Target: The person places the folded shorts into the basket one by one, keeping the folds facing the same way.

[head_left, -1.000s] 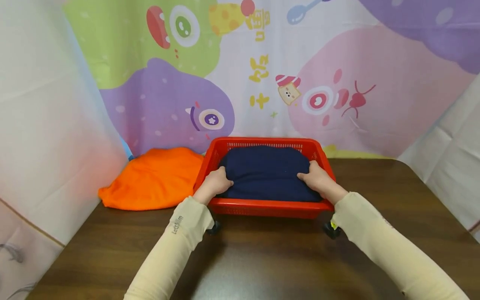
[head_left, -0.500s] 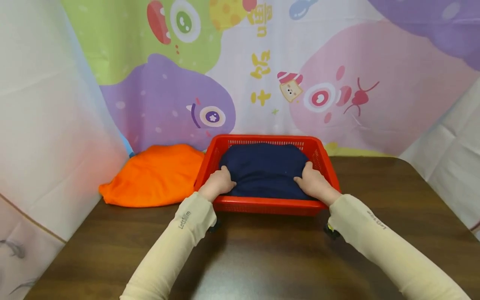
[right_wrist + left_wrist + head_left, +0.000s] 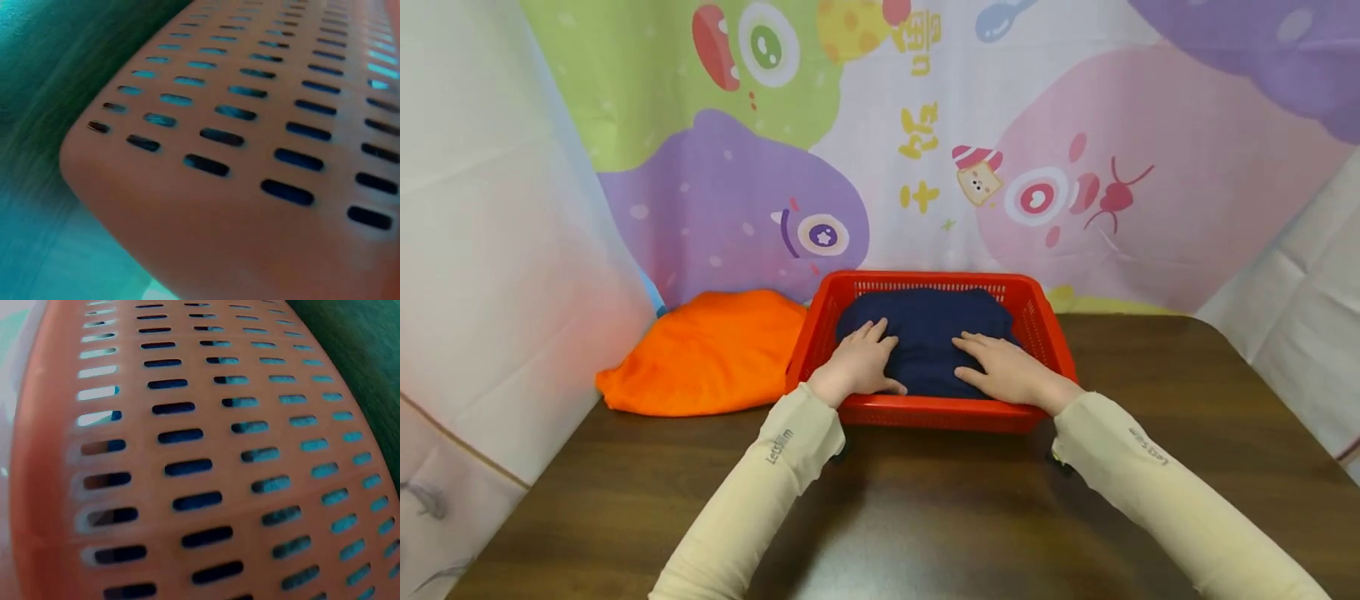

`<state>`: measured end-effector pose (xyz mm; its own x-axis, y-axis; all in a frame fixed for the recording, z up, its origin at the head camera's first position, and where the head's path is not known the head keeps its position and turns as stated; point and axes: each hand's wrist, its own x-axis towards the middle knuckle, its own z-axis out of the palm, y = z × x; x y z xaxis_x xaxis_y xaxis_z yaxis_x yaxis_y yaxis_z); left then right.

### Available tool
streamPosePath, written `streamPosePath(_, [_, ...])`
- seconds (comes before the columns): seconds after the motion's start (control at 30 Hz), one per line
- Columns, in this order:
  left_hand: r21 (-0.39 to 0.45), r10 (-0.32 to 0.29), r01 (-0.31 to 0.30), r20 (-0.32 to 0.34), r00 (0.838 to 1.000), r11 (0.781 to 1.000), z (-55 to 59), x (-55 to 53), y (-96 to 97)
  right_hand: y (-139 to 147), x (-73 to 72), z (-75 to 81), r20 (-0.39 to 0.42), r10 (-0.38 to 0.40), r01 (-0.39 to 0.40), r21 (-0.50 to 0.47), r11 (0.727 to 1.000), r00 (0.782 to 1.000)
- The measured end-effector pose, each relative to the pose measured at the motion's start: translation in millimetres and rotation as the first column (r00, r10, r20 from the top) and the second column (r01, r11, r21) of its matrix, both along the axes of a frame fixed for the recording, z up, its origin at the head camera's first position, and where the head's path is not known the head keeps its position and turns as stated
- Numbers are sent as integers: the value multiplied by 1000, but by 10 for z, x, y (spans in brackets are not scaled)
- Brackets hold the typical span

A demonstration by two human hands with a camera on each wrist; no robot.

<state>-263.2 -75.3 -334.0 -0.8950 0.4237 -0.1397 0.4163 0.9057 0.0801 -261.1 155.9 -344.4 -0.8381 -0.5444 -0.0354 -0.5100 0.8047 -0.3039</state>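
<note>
A dark navy folded cloth lies inside a red plastic basket at the back middle of the table. My left hand rests on the cloth's left part with its fingers spread. On the right part, my right hand lies with fingers extended toward the middle. Both wrists pass over the front rim. In the left wrist view the slotted basket wall fills most of the picture, with dark cloth behind the slots. The right wrist view shows the basket's slotted wall and corner; neither hand appears in the wrist views.
An orange cloth lies on the brown wooden table, left of the basket and right up against it. Behind stands a curtain printed with cartoon figures. White sheets hang at both sides.
Both hands have let go of the navy cloth's side edges and moved inward over its top, with fingers now spread. The basket and the orange cloth have stayed in place.
</note>
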Motion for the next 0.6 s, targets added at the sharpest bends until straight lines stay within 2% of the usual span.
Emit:
streamPosePath(0.13, [17, 38, -39, 91, 995, 999, -2, -36, 23, 11, -56, 5, 131, 29, -30, 2, 1000, 991])
streamPosePath(0.27, [29, 63, -68, 145, 987, 997, 5, -66, 43, 26, -118, -7, 176, 57, -60, 14, 998, 983])
streamPosePath(0.47, [51, 38, -46, 141, 989, 998, -44, -57, 121, 125, -191, -72, 176, 79, -90, 55, 994, 981])
streamPosePath(0.6, [57, 44, -51, 116, 992, 997, -77, -42, 190, 224, -228, -106, 197, 99, -106, 25, 994, 975])
